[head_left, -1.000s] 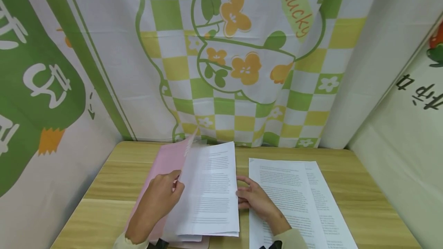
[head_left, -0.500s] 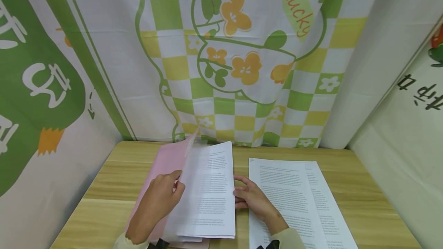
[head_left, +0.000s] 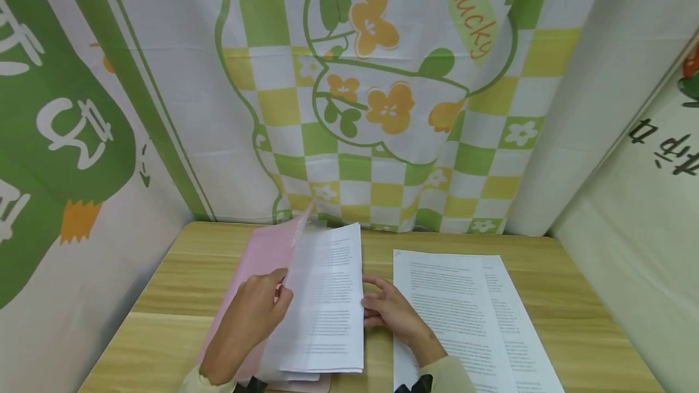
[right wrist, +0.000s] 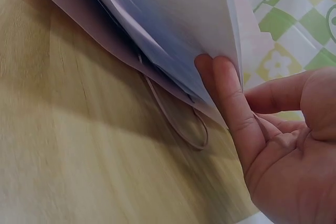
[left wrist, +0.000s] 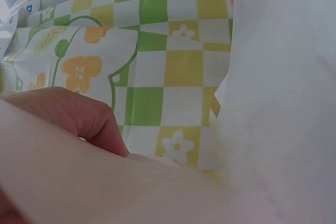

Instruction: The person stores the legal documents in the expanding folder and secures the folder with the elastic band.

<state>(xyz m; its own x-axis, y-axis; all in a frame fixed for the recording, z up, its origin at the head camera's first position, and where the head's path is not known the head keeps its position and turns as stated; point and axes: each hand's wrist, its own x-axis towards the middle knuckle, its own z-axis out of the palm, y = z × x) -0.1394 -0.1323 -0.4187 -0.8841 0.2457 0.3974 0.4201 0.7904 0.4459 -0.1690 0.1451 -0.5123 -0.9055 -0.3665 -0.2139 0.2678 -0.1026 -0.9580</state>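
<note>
A pink folder [head_left: 267, 244] lies open at the left of the table, with a translucent plastic sleeve [head_left: 288, 314] raised along its right side. My left hand [head_left: 253, 305] pinches the sleeve's edge; in the left wrist view its curled fingers grip that pale sheet [left wrist: 100, 166]. Printed papers [head_left: 341, 302] sit partly behind the translucent plastic, their right part uncovered. With thumb and fingers on opposite faces, my right hand [head_left: 390, 308] pinches the papers' right edge. Close up in the right wrist view, two fingertips [right wrist: 226, 72] press one face of the paper stack [right wrist: 210, 14].
More printed sheets [head_left: 442, 296] lie overlapping at the right of the wooden table [head_left: 579, 314]. An elastic loop [right wrist: 202, 142] hangs from the folder in the right wrist view. A checked curtain [head_left: 355, 165] stands behind the table's far edge.
My right hand and the papers have shifted left, bringing the papers deeper behind the plastic. My left hand and the pink folder have stayed nearly in place.
</note>
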